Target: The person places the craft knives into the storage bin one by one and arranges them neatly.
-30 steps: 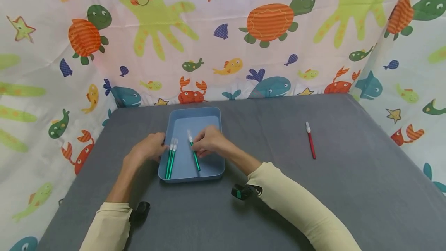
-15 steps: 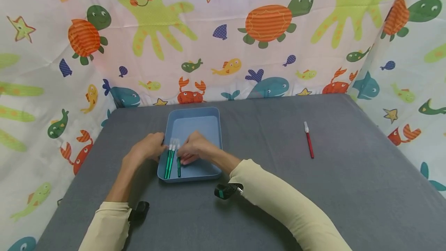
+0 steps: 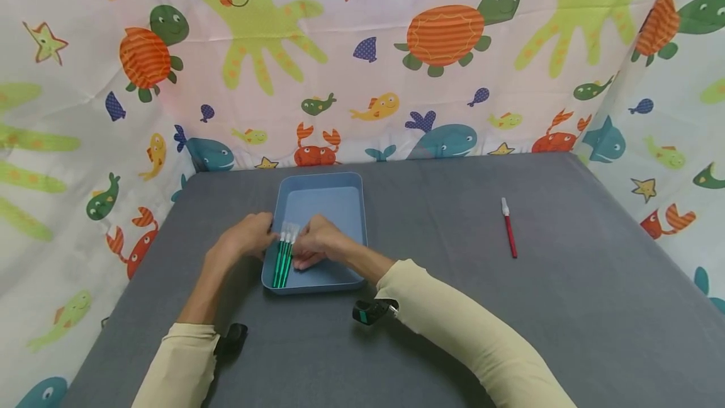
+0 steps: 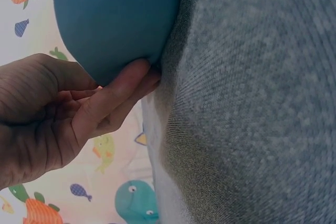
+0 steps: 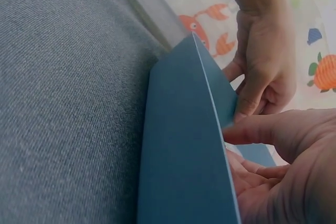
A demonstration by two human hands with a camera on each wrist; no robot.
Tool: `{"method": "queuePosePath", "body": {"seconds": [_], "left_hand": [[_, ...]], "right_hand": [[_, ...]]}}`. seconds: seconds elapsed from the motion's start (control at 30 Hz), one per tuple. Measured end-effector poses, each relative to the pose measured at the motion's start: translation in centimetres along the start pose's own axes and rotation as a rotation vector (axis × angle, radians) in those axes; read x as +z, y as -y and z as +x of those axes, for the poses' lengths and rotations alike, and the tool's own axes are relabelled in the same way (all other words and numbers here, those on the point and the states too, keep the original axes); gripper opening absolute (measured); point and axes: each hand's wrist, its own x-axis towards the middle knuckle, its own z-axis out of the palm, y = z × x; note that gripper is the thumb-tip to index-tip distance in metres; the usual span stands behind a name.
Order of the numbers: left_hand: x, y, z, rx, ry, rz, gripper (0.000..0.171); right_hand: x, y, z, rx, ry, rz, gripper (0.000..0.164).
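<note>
A shallow blue tray [image 3: 325, 196] lies on the grey table. At its left side, my left hand [image 3: 245, 238] pinches the wall, thumb over the rim and fingers outside, as the left wrist view shows on the tray [image 4: 118, 22]. Several slim metallic-green craft knives [image 3: 282, 264] with clear caps lie side by side along the tray's left inner wall. My right hand [image 3: 318, 241] is inside the tray and pinches the rightmost one, which its fingers partly hide. In the right wrist view the near wall blocks most of what my right hand [image 5: 294, 166] holds.
A red craft knife [image 3: 510, 232] with a clear cap lies alone on the grey tabletop [image 3: 442, 307], right of the tray. A curtain [image 3: 362, 80] printed with sea animals stands behind and beside the table.
My right hand has carried a green craft knife leftward from the tray's middle and set it against the others. My left hand has stayed at the tray's side.
</note>
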Motion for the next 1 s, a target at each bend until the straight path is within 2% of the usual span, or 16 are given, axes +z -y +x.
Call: {"method": "queuePosePath", "body": {"seconds": [0.17, 0.37, 0.57, 0.7, 0.8, 1.0], "left_hand": [[0.0, -0.1, 0.1, -0.007, -0.003, -0.012, 0.040], [-0.1, -0.1, 0.2, -0.012, -0.011, 0.024, 0.046], [0.2, -0.1, 0.4, -0.016, -0.003, 0.006, 0.047], [0.3, 0.0, 0.3, -0.010, -0.015, -0.010, 0.045], [0.3, 0.0, 0.2, -0.003, -0.016, -0.022, 0.044], [0.2, 0.1, 0.1, -0.002, -0.010, -0.045, 0.043]], "right_hand": [[-0.5, 0.1, -0.5, -0.030, 0.032, -0.065, 0.015], [-1.1, 0.4, -1.2, -0.087, 0.036, -0.174, 0.013], [-2.4, 1.1, -3.0, -0.169, -0.041, -0.394, 0.021], [-3.6, 1.8, -4.5, -0.240, -0.072, -0.493, 0.025], [-4.7, 2.2, -5.7, -0.273, -0.097, -0.526, 0.025], [-7.0, 2.4, -7.6, -0.316, -0.209, -0.566, 0.028]]}}
